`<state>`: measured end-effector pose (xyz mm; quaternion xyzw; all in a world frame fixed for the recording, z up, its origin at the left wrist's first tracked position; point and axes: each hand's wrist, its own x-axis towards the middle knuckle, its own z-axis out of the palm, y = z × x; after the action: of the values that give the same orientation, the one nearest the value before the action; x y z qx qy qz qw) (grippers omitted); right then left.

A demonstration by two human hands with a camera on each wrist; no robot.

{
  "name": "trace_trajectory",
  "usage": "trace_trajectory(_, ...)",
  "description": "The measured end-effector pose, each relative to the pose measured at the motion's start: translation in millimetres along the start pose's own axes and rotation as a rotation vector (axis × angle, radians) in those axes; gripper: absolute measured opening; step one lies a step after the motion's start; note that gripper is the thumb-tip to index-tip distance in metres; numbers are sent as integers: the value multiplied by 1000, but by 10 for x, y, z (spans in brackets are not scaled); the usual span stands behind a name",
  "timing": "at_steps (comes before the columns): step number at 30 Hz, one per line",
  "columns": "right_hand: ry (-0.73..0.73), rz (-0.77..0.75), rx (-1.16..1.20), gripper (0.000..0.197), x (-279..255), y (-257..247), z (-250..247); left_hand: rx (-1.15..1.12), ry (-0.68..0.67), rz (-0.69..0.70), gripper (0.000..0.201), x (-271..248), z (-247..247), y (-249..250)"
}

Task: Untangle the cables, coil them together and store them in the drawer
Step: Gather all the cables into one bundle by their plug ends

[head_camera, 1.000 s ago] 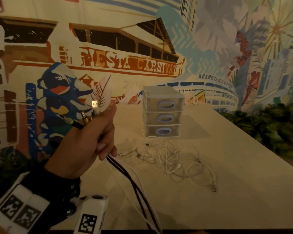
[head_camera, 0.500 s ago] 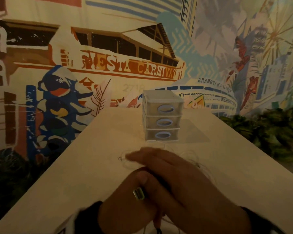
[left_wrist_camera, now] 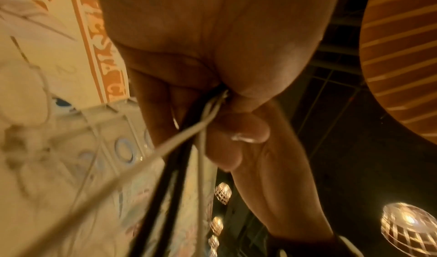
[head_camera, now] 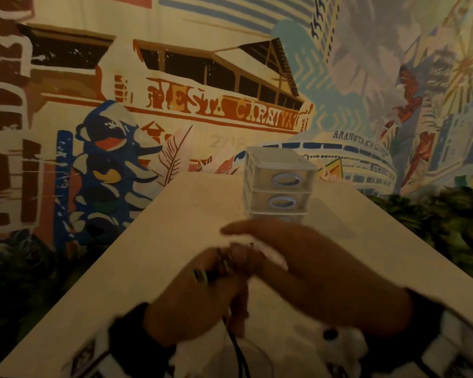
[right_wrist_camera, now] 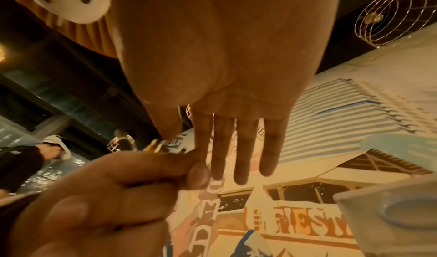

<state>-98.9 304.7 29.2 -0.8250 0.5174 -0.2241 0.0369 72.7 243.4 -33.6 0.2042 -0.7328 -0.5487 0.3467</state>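
Black and white cables (left_wrist_camera: 189, 148) run out of the left hand (head_camera: 200, 293), fingers curled tight round the bundle near the plug ends, low over the worktop (head_camera: 153, 241). The right hand (head_camera: 311, 271) comes in flat, fingers straight, holding nothing, its fingertips (right_wrist_camera: 241, 167) just by the left knuckles. More white cable lies loose on the worktop, blurred in the left wrist view; the drawer unit (head_camera: 279, 184) stands just beyond, all drawers closed. The risk, I'd say: start coiling with strands trailing off at different angles and the loose loops drag in, knotting again, or a plug slips from the pinch.
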Motion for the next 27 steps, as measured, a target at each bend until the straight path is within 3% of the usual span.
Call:
trace_trajectory(3, 70, 52, -126, 27, 399, 237, -126, 205, 33, 34, 38, 223, -344, 243)
trace_trajectory(5, 14, 120, -207, 26, 717, 380, -162, 260, 24, 41, 44, 365, -573, 269)
trace_trajectory(9, -209, 204, -419, 31, 1265, 637, 110, 289, -32, 67, 44, 681, -926, 242)
trace_trajectory(14, -580, 276, -543, 49, 1587, 829, 619, 459, 83, 15, 42, 934, -1013, -80)
trace_trajectory(18, -713, 303, -519, 43, 1705, 934, 760, 647, 82, 1, 44, 935, -1016, -231)
trace_trajectory(22, -669, 304, -452, 31, 1750, 1049, 778, 668, 87, 59, 43, 875, -1134, -250)
trace_trajectory(27, -380, 269, -370, 26, 1614, 1036, 538, 742, 167, 33, 43, 862, -1150, -319)
